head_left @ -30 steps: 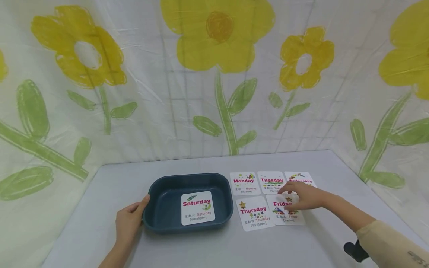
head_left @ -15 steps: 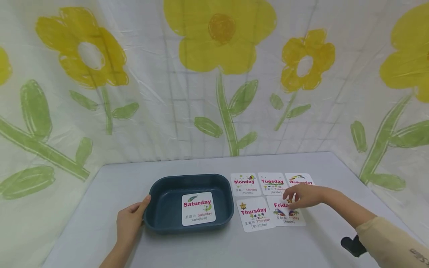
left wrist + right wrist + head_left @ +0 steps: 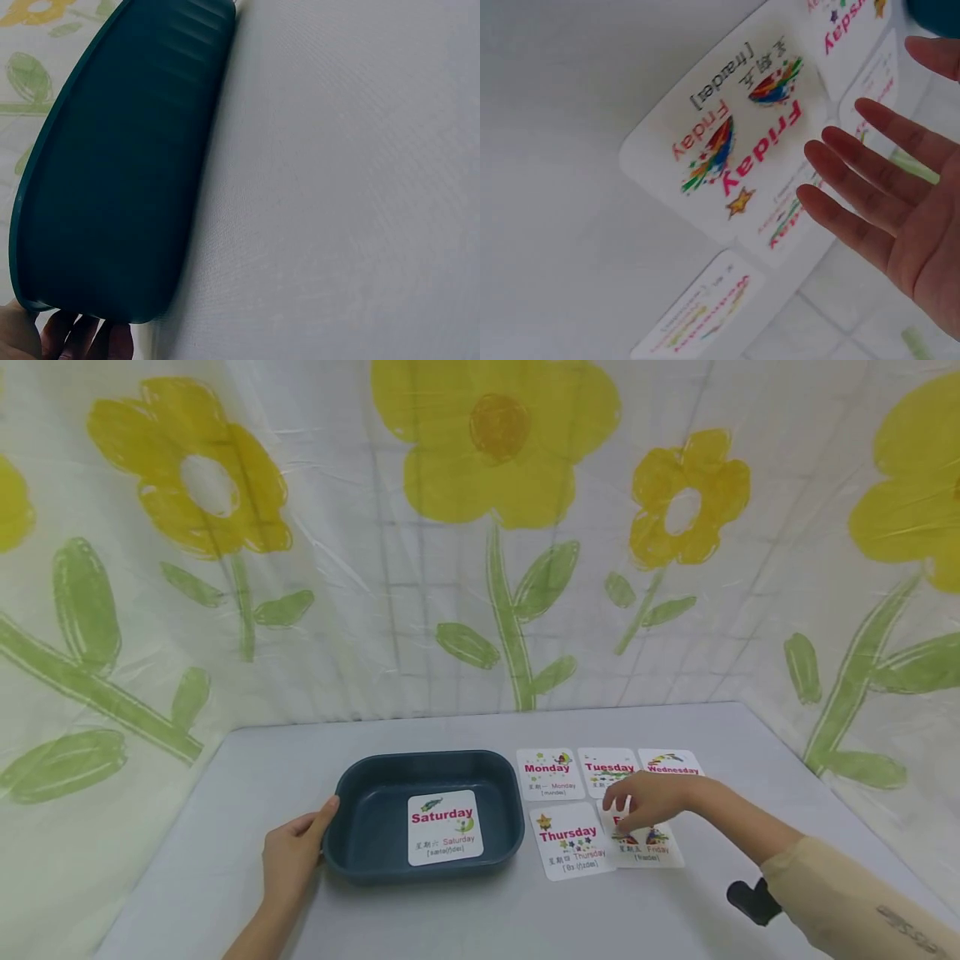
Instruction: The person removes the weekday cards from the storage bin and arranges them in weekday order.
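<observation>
On the left, my left hand (image 3: 288, 853) grips the end of a dark blue-green plastic basin (image 3: 369, 818), thumb at the rim. Its other fingers (image 3: 79, 339) curl against the basin's end wall in the left wrist view. Inside the basin lies a white Saturday card (image 3: 446, 842), face up. My right hand (image 3: 660, 797) hovers over the Friday card (image 3: 651, 853), partly covering it in the head view. From the right wrist, the fingers look spread and loosely extended, with nothing held. Left of Friday, its edge overlapping, is the Thursday card (image 3: 574, 847).
Behind these two lie the Monday card (image 3: 551, 777), Tuesday card (image 3: 606, 760) and Wednesday card (image 3: 670, 760) in a row. A small black object (image 3: 753, 902) shows beside the right sleeve. A flower-printed curtain (image 3: 450, 685) hangs along the table's (image 3: 450, 918) back edge.
My right hand has shifted slightly left and down, from between Tuesday and Friday to over the Friday card. My left hand and the basin stay in place.
</observation>
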Demonstrator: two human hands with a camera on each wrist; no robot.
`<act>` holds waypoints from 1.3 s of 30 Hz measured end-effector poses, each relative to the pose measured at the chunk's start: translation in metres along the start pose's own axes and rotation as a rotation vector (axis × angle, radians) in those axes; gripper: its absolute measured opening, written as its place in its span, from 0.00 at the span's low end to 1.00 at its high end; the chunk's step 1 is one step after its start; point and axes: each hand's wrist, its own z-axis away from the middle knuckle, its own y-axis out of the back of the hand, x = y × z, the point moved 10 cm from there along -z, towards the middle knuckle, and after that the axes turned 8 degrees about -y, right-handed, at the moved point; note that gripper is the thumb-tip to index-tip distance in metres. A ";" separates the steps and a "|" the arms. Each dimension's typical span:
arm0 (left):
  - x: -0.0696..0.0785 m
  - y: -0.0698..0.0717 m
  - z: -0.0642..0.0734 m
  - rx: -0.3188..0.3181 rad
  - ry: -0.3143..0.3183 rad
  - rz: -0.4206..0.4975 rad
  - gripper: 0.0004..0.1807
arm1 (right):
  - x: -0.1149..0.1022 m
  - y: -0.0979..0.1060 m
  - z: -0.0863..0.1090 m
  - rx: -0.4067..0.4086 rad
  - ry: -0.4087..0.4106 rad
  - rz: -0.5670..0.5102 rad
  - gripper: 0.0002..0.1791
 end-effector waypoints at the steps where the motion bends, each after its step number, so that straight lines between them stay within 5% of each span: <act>1: 0.000 0.000 0.000 0.001 -0.002 -0.001 0.40 | -0.005 -0.001 -0.001 -0.007 0.007 -0.003 0.17; 15: 0.001 -0.001 0.000 -0.007 0.004 0.018 0.40 | -0.070 0.000 -0.014 -0.041 0.108 0.095 0.20; 39: -0.002 0.000 0.001 -0.001 0.012 0.009 0.41 | -0.122 0.008 -0.005 -0.045 0.252 0.156 0.17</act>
